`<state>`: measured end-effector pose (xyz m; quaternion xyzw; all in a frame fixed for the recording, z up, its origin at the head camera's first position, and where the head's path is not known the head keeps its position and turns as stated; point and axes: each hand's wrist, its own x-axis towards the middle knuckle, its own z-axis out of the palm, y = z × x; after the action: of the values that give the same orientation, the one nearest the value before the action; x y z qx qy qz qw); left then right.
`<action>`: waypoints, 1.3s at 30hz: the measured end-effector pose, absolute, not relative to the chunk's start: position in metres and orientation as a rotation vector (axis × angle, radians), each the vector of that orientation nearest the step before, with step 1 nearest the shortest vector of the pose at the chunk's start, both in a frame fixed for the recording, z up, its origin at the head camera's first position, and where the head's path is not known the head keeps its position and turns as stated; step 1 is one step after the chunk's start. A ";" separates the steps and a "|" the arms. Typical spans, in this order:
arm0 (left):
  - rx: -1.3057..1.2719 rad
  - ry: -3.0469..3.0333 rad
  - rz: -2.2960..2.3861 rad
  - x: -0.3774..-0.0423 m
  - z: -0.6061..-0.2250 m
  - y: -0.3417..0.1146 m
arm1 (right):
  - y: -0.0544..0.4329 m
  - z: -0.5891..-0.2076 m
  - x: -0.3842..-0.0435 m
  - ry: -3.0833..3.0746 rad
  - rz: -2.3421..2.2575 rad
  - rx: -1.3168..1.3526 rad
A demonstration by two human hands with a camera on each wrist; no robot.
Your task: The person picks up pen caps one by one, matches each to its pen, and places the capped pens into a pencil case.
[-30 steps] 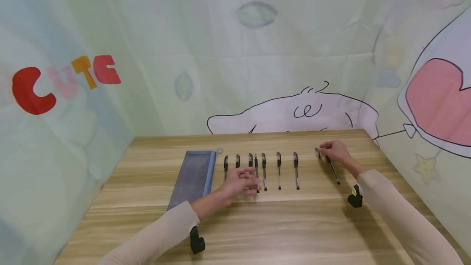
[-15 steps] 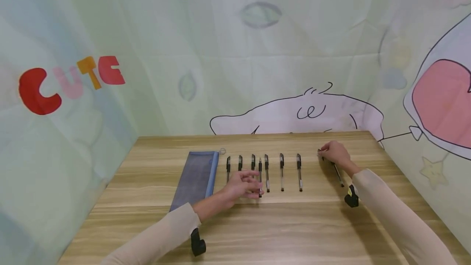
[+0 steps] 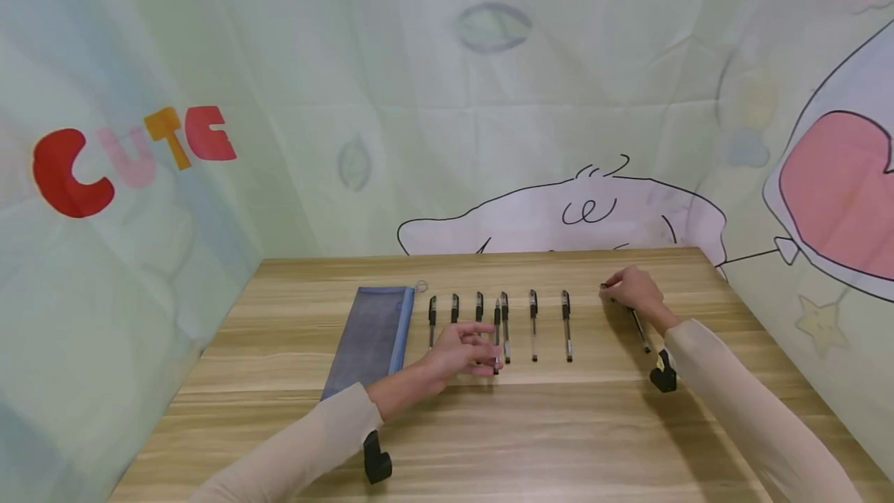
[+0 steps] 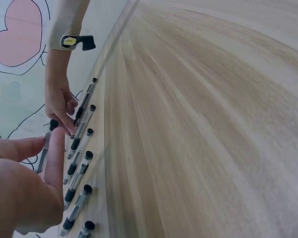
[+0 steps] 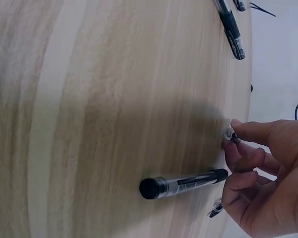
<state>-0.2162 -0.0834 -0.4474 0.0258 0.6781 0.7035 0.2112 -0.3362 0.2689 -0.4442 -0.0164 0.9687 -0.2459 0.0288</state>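
Note:
In the head view my left hand is over the row of pens. It pinches an uncapped gel pen between thumb and finger, tip towards the far side. Capped black gel pens lie side by side beneath and to the right of it. At the right of the table my right hand pinches a small clear-and-black pen cap between thumb and fingertips, close over the wood. Another pen lies right beside that hand, partly hidden by it in the head view.
A blue mesh zip pouch lies left of the pens, a small ring at its corner. Behind the wooden table hangs a printed cloth backdrop. Black camera mounts sit on both wrists.
The pen in my left hand has shifted slightly right, closer to the neighbouring pen in the row. My right hand has turned the cap, and less of it shows past the fingertips.

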 end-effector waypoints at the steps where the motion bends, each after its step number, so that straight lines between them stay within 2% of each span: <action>1: 0.071 1.886 1.954 -0.216 -0.448 -0.083 | 0.269 -0.445 -0.336 2.994 -0.762 -0.058; 6: 0.069 1.885 1.950 -0.217 -0.448 -0.082 | 0.264 -0.444 -0.335 2.995 -0.860 -0.149; 17: 0.129 1.893 1.915 -0.215 -0.449 -0.074 | 0.221 -0.420 -0.323 2.334 -1.526 -0.022; 27: 0.130 1.868 1.899 -0.214 -0.450 -0.064 | 0.181 -0.415 -0.314 2.134 -1.687 -0.058; 39: 0.128 1.880 1.903 -0.214 -0.453 -0.060 | 0.162 -0.421 -0.308 2.091 -1.663 -0.143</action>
<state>-0.2138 -0.0596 -0.4531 0.0466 0.6832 0.6915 0.2299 -0.3083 0.1620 -0.4210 -0.0519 0.7604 -0.6047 0.2312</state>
